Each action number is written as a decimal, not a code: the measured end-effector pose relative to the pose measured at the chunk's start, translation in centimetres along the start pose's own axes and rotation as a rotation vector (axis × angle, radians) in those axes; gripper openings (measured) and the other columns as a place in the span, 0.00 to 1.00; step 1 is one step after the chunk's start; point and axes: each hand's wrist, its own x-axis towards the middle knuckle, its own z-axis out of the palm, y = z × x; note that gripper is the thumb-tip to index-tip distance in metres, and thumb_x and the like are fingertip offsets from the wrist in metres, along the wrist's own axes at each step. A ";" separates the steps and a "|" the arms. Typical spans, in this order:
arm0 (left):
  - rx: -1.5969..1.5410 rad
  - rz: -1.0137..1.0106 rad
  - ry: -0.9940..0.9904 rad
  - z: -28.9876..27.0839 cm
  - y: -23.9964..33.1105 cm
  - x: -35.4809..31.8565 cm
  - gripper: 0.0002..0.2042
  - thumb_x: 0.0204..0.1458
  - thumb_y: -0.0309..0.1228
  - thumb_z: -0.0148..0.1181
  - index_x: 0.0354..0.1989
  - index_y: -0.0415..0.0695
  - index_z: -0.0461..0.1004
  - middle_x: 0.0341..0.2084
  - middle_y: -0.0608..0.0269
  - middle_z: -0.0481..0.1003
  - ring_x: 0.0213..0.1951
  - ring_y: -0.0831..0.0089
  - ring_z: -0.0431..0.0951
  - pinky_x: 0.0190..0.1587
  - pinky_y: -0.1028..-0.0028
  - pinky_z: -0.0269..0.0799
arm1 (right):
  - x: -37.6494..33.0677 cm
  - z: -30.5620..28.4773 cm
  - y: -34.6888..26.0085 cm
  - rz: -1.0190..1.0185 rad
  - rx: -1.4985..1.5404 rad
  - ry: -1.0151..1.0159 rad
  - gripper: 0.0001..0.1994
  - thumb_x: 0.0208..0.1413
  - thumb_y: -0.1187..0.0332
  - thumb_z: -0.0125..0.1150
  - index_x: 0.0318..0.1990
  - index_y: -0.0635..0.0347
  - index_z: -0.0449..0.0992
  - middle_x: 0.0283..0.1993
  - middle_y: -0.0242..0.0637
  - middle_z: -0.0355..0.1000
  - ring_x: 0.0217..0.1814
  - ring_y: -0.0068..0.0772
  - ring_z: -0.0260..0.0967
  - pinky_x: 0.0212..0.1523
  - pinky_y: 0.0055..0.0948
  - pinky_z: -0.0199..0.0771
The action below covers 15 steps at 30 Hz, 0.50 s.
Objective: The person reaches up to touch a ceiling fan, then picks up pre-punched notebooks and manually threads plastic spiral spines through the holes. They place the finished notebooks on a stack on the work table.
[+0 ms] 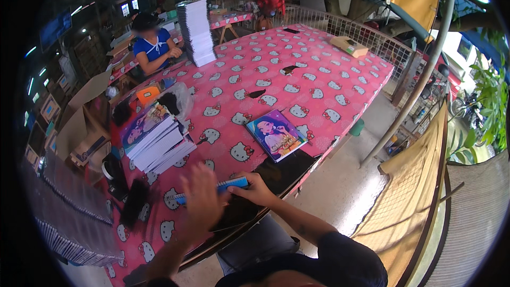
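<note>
A blue spiral-bound notebook (236, 183) stands on its edge near the front of the table, its coil along the upper side. My right hand (254, 190) grips it at the right end, thumb on the near side. Against its left half is my left hand (201, 196), smeared by motion, fingers stretched upward and not wrapped round it; it hides part of the notebook. Beyond them lies a notebook with an illustrated purple and teal cover (275, 133). To the left, a fanned stack of notebooks (162, 146) shows white page edges and a similar cover on top.
A pink patterned cloth (313, 82) covers the table. A tall notebook stack (196, 32) rises at the far left, near a co-worker in blue (154, 48). Dark brushes (134, 202) and an orange box (147, 94) lie left. A cardboard box (348, 46) sits far right.
</note>
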 end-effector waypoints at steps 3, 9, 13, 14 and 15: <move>-0.185 0.204 -0.041 -0.2 0.6 -0.1 0.37 0.63 0.52 0.47 0.67 0.28 0.57 0.68 0.33 0.56 0.72 0.42 0.53 0.70 0.37 0.40 | 0.1 -0.6 -0.2 0.100 0.128 -0.076 0.10 0.60 0.69 0.66 0.46 0.64 0.79 0.34 0.32 0.77 0.33 0.18 0.69 0.35 0.26 0.71; -0.155 0.026 -0.037 -0.4 0.5 1.1 0.38 0.62 0.52 0.48 0.67 0.28 0.57 0.67 0.32 0.57 0.72 0.42 0.53 0.69 0.35 0.40 | 0.7 -1.0 -1.0 0.057 -0.127 -0.207 0.09 0.60 0.70 0.64 0.46 0.64 0.79 0.32 0.39 0.77 0.32 0.24 0.72 0.37 0.29 0.72; -0.285 0.202 -0.084 0.2 0.9 1.7 0.38 0.60 0.51 0.51 0.67 0.27 0.57 0.68 0.31 0.56 0.72 0.42 0.52 0.69 0.34 0.41 | 1.0 -1.0 -1.2 -0.096 -0.074 -0.107 0.07 0.58 0.73 0.64 0.40 0.66 0.79 0.32 0.45 0.77 0.31 0.33 0.74 0.35 0.32 0.72; -0.266 0.209 -0.031 0.3 1.2 1.4 0.38 0.60 0.50 0.52 0.67 0.27 0.57 0.68 0.31 0.56 0.72 0.42 0.52 0.69 0.35 0.41 | 1.0 -1.1 -1.2 -0.092 -0.084 -0.126 0.06 0.57 0.73 0.64 0.39 0.66 0.79 0.32 0.46 0.77 0.30 0.34 0.74 0.35 0.33 0.72; -0.203 0.061 0.032 0.7 1.2 1.6 0.38 0.61 0.53 0.48 0.67 0.28 0.57 0.68 0.32 0.56 0.72 0.42 0.53 0.69 0.34 0.41 | 1.0 -1.1 -1.3 -0.079 -0.086 -0.150 0.06 0.57 0.74 0.64 0.38 0.67 0.79 0.32 0.46 0.77 0.30 0.36 0.75 0.35 0.34 0.72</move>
